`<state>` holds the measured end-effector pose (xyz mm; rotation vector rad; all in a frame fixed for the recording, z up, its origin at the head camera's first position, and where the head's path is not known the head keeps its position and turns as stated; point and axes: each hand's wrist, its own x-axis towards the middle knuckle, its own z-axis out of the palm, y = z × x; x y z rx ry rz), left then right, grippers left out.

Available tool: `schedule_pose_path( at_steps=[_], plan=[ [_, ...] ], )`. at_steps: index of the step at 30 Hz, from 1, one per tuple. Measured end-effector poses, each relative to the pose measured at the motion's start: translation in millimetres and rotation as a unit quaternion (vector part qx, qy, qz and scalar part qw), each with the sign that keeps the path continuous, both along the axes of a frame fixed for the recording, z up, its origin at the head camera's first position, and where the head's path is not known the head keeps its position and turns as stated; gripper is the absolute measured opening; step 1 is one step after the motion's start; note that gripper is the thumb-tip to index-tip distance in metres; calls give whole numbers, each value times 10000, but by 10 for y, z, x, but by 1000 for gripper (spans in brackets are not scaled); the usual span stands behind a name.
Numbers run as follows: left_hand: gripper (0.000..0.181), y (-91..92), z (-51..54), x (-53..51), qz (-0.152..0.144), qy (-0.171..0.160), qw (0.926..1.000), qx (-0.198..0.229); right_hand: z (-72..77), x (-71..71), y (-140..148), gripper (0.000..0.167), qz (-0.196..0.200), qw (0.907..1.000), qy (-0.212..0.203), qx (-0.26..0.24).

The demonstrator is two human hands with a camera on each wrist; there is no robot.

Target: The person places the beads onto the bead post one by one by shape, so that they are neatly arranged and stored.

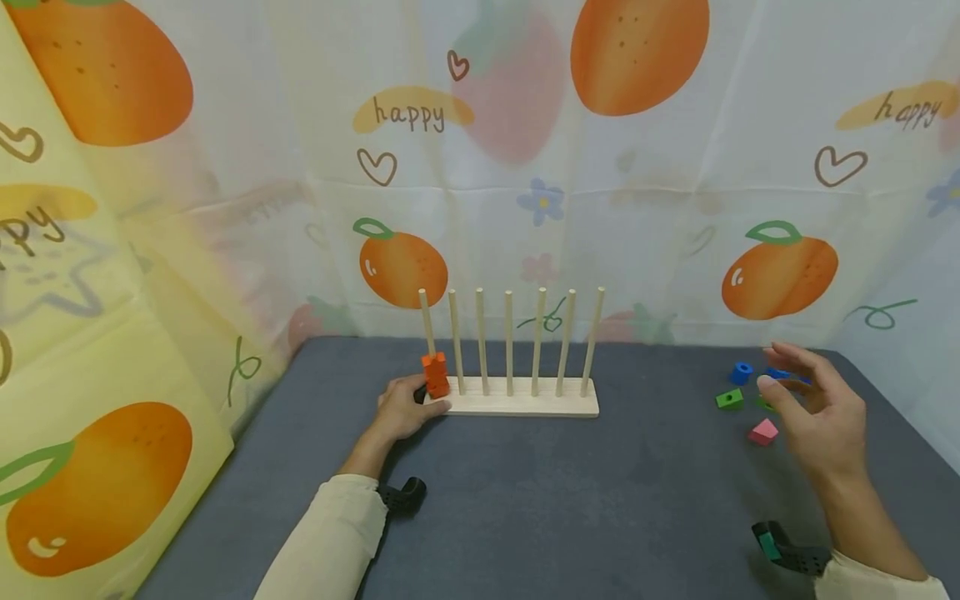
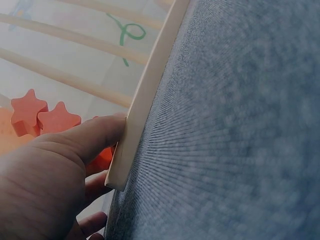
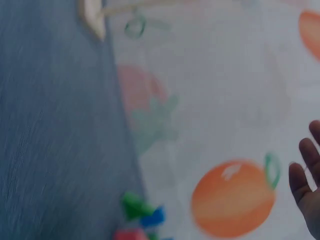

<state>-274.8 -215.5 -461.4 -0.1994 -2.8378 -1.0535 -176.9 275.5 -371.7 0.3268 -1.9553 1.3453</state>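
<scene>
A wooden base [image 1: 525, 403] with several upright pegs stands at the table's middle back. Red star-shaped blocks [image 1: 435, 375] are stacked on its leftmost peg. My left hand [image 1: 401, 408] grips the base's left end, and in the left wrist view its thumb lies along the front edge [image 2: 137, 120]. My right hand [image 1: 825, 417] hovers over the loose blocks at the right, fingers loosely bent with nothing between them. Near it lie a pink block [image 1: 763, 432], a green block [image 1: 730, 399] and a blue block [image 1: 741, 373]; more blue and green ones are partly hidden behind the hand.
The grey table [image 1: 570, 508] reaches back to a printed cloth [image 1: 645, 217] hanging behind it. A yellowish cloth [image 1: 97, 350] hangs along the left side. Wrist-worn black devices sit by both sleeves.
</scene>
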Motion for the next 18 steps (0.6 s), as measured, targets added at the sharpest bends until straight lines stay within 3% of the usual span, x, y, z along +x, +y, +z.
schedule_pose_path(
  at_steps=[6, 12, 18],
  plan=[
    [56, 13, 13, 3, -21, 10, 10000, 2, -301, -85, 306, 35, -731, 9944, -751, 105],
    [55, 27, 10, -1, -5, -43, 10000, -38, -563, -73, 498, 34, -660, 9881, -1361, 282],
    [56, 19, 3, -3, -9, -42, 10000, 24, -745, -71, 661, 45, -468, 9680, -2361, 715]
  ],
)
